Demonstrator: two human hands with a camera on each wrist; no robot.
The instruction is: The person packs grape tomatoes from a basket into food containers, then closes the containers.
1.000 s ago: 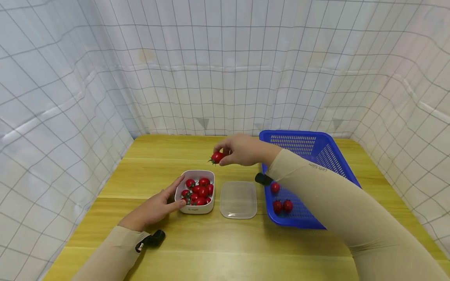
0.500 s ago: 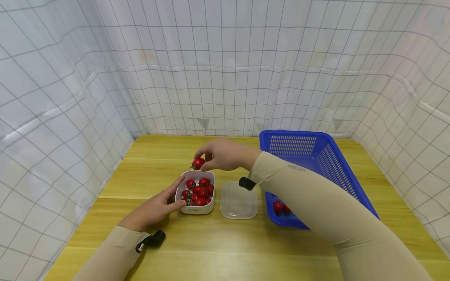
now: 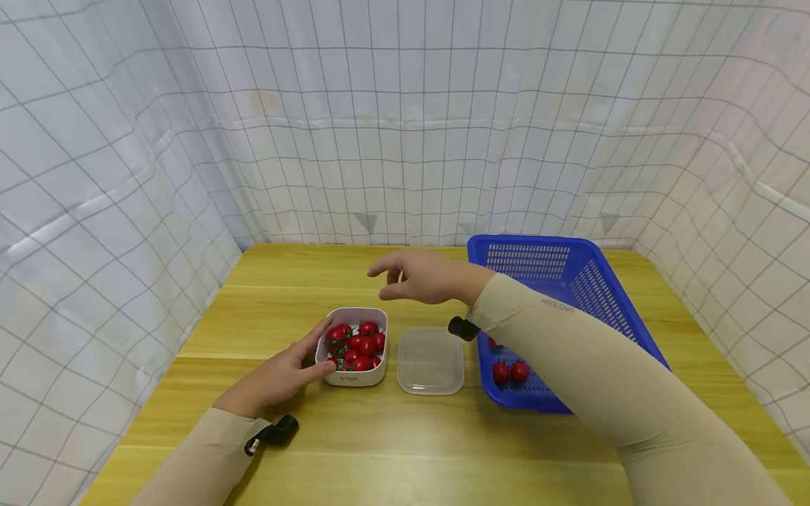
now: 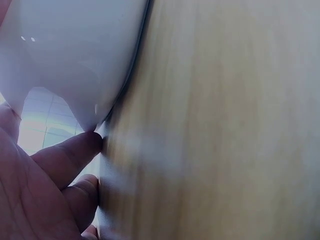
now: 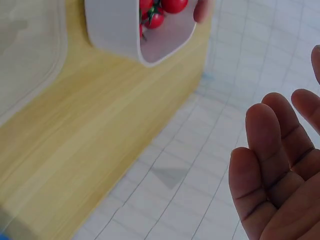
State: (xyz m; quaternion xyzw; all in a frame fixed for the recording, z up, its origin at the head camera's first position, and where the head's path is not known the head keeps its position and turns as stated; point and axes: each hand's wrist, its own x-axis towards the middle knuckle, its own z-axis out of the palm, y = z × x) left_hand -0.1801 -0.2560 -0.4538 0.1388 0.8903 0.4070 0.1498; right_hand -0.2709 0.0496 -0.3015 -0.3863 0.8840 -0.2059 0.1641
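My left hand (image 3: 278, 376) rests against the left side of a small white food container (image 3: 356, 378). Its thumb touches the near rim and its forefinger lies along the far left corner, both fairly straight. Several cherry tomatoes (image 3: 363, 344) fill the container, some with green stems. In the left wrist view, fingertips (image 4: 90, 145) meet the container's glossy wall low down by the table. My right hand (image 3: 427, 277) hovers behind and right of the container, fingers loosely spread, nothing in them. The right wrist view shows its relaxed fingers (image 5: 262, 130) apart from the container.
A translucent lid (image 3: 430, 362) lies flat just right of the container. Farther right stands a blue plastic basket (image 3: 531, 242) with a few cherry tomatoes (image 3: 501, 372) inside, partly hidden under the right forearm. Gridded white curtains (image 3: 405, 140) surround the wooden table (image 3: 380, 450).
My right hand carried a cherry tomato left to the container, let it go inside at the left, and moved back up and right. My left hand stayed put.
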